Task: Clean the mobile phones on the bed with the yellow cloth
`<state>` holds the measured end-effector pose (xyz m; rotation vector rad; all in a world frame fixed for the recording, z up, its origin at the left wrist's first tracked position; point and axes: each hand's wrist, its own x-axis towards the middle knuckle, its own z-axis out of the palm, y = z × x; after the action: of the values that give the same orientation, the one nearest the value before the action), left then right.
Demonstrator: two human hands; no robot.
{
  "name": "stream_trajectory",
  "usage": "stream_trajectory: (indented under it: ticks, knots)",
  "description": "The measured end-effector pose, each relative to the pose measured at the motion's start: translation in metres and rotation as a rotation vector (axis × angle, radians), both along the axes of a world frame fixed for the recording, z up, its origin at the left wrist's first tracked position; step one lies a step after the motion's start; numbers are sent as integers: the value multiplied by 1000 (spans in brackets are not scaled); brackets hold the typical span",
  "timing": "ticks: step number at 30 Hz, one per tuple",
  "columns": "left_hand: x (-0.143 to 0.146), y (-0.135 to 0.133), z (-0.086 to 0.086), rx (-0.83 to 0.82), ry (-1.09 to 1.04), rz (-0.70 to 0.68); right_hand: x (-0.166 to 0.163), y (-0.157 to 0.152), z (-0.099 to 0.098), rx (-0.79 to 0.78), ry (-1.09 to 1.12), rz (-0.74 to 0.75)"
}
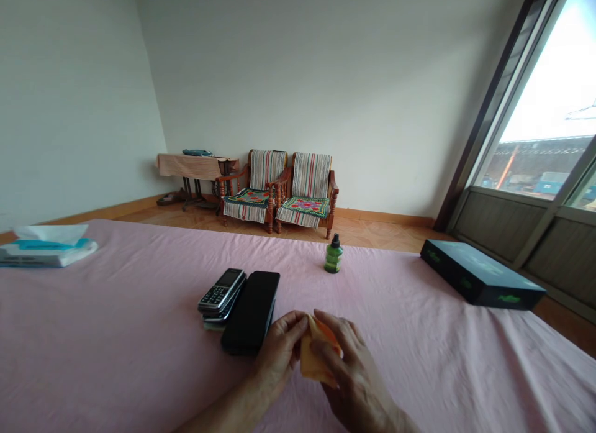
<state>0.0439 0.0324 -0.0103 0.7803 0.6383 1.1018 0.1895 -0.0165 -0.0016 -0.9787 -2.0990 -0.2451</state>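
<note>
Between my two hands is a folded yellow-orange cloth (313, 362), held just above the pink bedspread. My left hand (280, 346) pinches its upper left edge between thumb and fingertips. Around its right side, the fingers of my right hand (356, 371) are closed, and some brighter orange shows between them; whether that is the cloth's inner side I cannot tell. Just left of my left hand lies a black smartphone (251, 312), face up or in a dark case. Beside it sits a keypad mobile phone (222, 291), stacked on another phone and something pale beneath.
A small green bottle (333, 256) with a black cap stands ahead of my hands. On the right lies a flat black box (482, 274), on the left a tissue pack (51, 251). The pink bedspread (139, 333) covers the surface. Two wooden armchairs (305, 203) stand beyond.
</note>
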Motion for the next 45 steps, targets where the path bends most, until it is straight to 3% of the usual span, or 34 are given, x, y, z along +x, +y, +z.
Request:
stream_trajectory:
  ticks: [6, 14, 22, 26, 31, 38, 45]
  knots:
    - [0, 0, 1, 16, 24, 2, -3, 1, 7, 60, -65, 60]
    - [0, -1, 1, 60, 95, 12, 8, 6, -8, -74, 175, -159]
    - [0, 2, -2, 52, 78, 31, -7, 1, 6, 21, 71, 88]
    - [0, -1, -2, 77, 143, 20, -6, 4, 0, 1, 95, 1]
    - [3, -6, 2, 194, 254, -20, 4, 7, -9, -71, 157, -125]
    - [4, -11, 11, 403, 410, 41, 0, 6, -11, -173, 119, -39]
    - [6, -26, 11, 601, 586, 170, 3, 9, -14, -193, 277, 22]
